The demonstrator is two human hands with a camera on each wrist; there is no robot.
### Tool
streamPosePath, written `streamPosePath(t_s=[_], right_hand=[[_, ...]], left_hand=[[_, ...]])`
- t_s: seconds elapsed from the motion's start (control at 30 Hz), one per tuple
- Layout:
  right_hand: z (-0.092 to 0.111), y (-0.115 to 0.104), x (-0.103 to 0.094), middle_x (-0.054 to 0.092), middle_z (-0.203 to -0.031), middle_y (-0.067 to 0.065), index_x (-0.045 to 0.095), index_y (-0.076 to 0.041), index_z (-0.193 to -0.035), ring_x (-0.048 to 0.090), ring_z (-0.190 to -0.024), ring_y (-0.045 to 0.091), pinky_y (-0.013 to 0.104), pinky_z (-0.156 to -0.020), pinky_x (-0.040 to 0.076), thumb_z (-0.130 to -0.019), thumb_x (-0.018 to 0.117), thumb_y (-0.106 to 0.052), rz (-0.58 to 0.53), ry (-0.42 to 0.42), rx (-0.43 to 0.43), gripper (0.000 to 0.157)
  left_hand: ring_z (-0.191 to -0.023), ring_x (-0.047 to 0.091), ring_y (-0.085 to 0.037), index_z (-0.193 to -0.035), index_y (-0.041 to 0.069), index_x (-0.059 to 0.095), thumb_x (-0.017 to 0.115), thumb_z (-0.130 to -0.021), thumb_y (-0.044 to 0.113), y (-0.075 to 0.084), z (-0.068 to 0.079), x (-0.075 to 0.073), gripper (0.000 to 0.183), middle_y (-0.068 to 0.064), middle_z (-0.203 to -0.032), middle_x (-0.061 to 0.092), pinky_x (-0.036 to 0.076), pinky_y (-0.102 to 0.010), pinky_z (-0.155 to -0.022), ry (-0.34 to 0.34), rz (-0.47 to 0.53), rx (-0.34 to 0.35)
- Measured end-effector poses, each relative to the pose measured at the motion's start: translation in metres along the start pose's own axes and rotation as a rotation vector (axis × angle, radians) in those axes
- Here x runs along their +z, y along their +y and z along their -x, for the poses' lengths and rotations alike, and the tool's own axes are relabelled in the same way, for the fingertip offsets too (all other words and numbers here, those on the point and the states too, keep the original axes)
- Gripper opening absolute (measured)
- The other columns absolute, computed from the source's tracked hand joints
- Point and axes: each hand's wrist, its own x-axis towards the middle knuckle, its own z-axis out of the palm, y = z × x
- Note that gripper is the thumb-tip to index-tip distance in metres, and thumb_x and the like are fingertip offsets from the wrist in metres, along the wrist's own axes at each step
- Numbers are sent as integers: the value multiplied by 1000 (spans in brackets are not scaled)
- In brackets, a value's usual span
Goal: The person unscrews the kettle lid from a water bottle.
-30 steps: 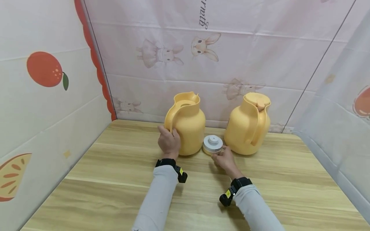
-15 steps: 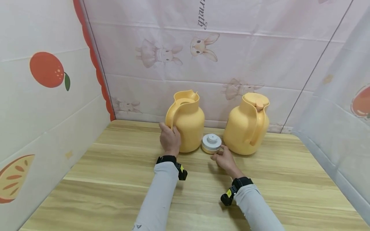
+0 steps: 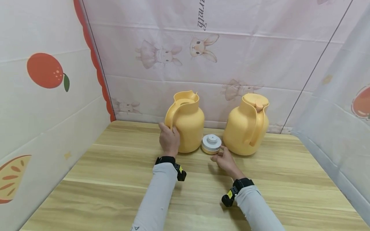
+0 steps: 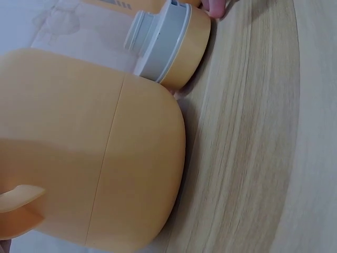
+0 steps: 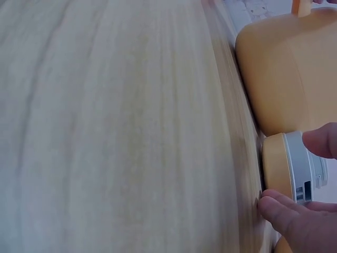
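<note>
A yellow thermos jug stands on the table with its mouth uncovered, its body large in the left wrist view. My left hand grips the lower part of its handle. Right of that jug lies its round lid, yellow side down and grey threaded side up. My right hand holds the lid's near right edge. In the right wrist view, the thumb and fingers lie on either side of the lid.
A second yellow jug, its lid on and handle facing me, stands close right of the loose lid. The wooden table ends at a printed curtain behind the jugs. More curtains hang left and right.
The left jug has shifted slightly back, with my left hand still on its handle. My right hand stays at the lid, almost unmoved.
</note>
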Motion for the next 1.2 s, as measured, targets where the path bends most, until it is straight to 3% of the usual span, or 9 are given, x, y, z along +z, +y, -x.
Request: streamPosePath(t_s=[0.37, 0.6, 0.87, 1.0, 1.2], right_hand=[[0, 2, -1, 33, -135, 32, 15, 10, -138, 38, -118, 37, 50, -96, 37, -79, 61, -5, -5, -37, 37, 76], [1, 3, 0, 32, -133, 36, 17, 10, -137, 40, -117, 39, 49, -97, 36, -80, 60, -5, 24, -38, 7, 74], [9, -2, 0, 42, -128, 32, 25, 4, -137, 42, -113, 37, 52, -93, 39, -80, 61, -11, 132, -32, 40, 69], [12, -3, 0, 44, -125, 30, 32, 3, -134, 44, -109, 36, 52, -91, 39, -77, 63, -9, 165, -27, 15, 66], [17, -9, 1, 40, -132, 29, 36, 1, -132, 42, -112, 40, 54, -92, 38, -76, 64, -9, 234, -53, -46, 63]], left_hand=[[-70, 57, -37, -101, 0, 37, 49, -83, 14, 0, 2, 2, 25, -22, -75, 57, 47, -53, -58, -19, 7, -29], [-69, 56, -34, -100, 1, 37, 48, -83, 13, 3, 2, -1, 24, -20, -75, 55, 46, -51, -57, -23, 45, -33], [-74, 51, -29, -100, 4, 42, 53, -78, 13, 7, 4, -19, 27, -15, -82, 54, 45, -46, -64, -122, 157, -103], [-80, 50, -28, -102, 3, 44, 55, -77, 16, 7, 7, -26, 31, -14, -89, 53, 45, -46, -69, -188, 116, -112], [-83, 46, -29, -107, 0, 43, 60, -75, 22, 0, 18, -36, 42, -15, -103, 42, 45, -45, -70, -276, -37, -86]])
